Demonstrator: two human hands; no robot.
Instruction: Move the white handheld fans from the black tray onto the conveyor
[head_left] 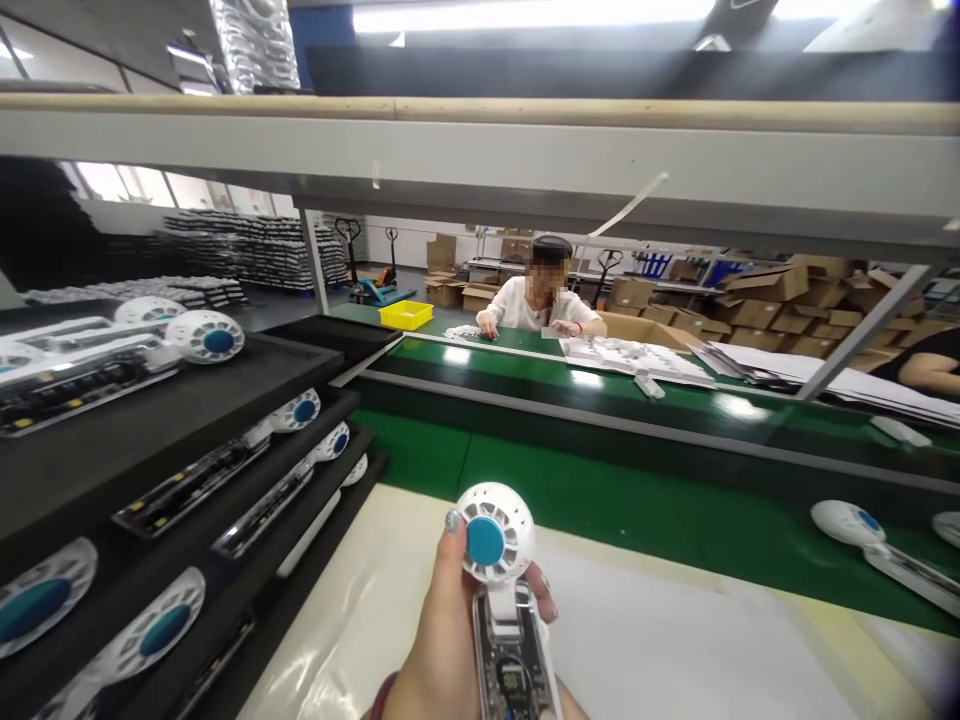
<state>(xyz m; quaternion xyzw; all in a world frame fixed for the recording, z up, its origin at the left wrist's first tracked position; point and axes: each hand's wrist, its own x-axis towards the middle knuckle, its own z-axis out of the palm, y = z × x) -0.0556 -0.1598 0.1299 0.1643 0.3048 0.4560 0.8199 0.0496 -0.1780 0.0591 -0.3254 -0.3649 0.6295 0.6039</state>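
Overhead, a long grey shelf point(480, 165) spanning the whole view. Below it, a green conveyor belt point(600, 500) running across, with a seated person point(541, 300) working at its far edge beside white sheets point(637, 357) and a yellow bin point(406, 314). At the left edge, stacked black trays point(150, 420) loaded with identical fans. On the belt's right end, another finished fan point(877, 545) lying flat. Near edge of the pale worktop point(675, 640): small white handheld fan point(499, 590) with a blue hub, held upright just above the bench.

Left hand point(442, 650) wrapped around the clear handle, thumb pressed against the head's rim, fingers curled closed behind. Right hand out of view.

Best done, judging from this: grip kept on the handle, thumb clear of the grille, head facing up for checking.

No brand or legible writing anywhere; the handle's small display too blurred to read.
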